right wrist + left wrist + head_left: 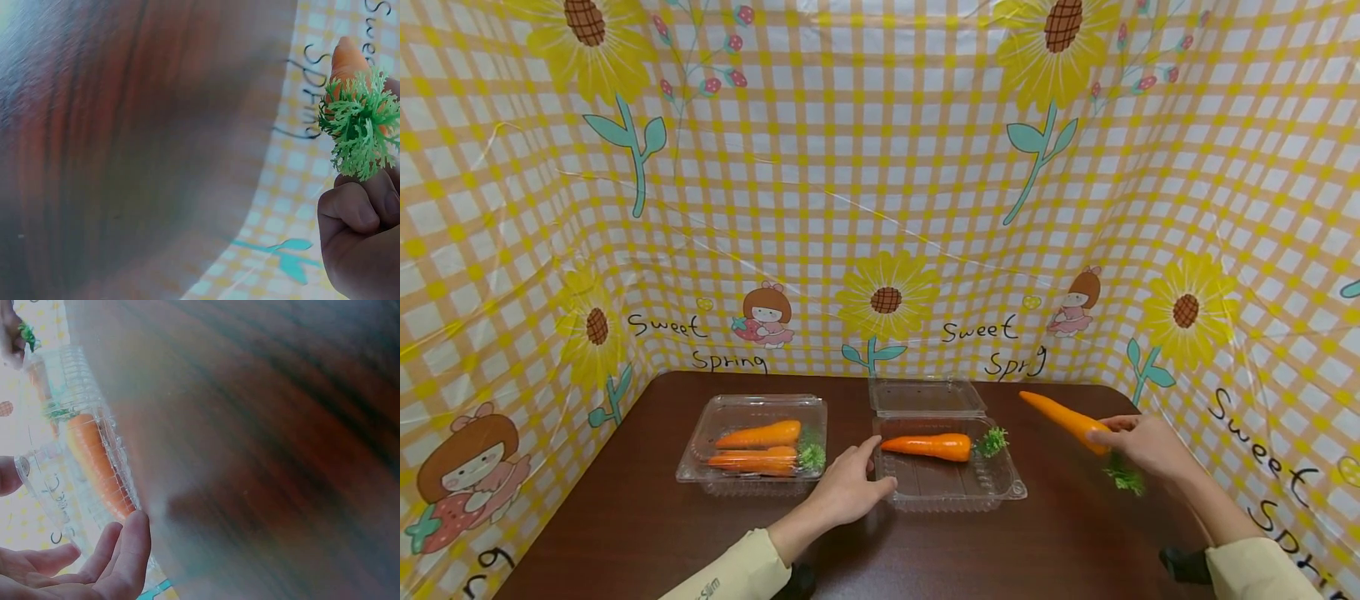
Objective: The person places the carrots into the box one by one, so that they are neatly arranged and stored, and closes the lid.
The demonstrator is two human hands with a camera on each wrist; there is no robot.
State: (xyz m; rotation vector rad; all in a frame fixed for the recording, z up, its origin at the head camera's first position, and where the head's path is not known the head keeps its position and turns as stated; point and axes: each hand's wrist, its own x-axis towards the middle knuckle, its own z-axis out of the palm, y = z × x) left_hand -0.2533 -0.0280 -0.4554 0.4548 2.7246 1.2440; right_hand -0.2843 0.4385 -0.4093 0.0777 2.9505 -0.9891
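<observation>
In the head view, my right hand (1146,446) grips a carrot (1063,417) near its leafy end, held over the table's right side with its tip toward the back left. Its green leaves (362,122) hang beside my curled fingers in the right wrist view. My left hand (850,487) rests with loosely bent fingers at the left side of an open clear plastic container (925,492); in the left wrist view the fingertips (136,528) touch or nearly touch its wall. One carrot (928,447) lies inside, leaves to the right. The container's lid (925,398) is folded back behind it.
Left of the open container stands a second clear container (700,467) with its lid down and two carrots (760,446) inside. The dark brown table (925,558) is enclosed by a checked yellow sheet (880,167) with sunflowers at the back and sides.
</observation>
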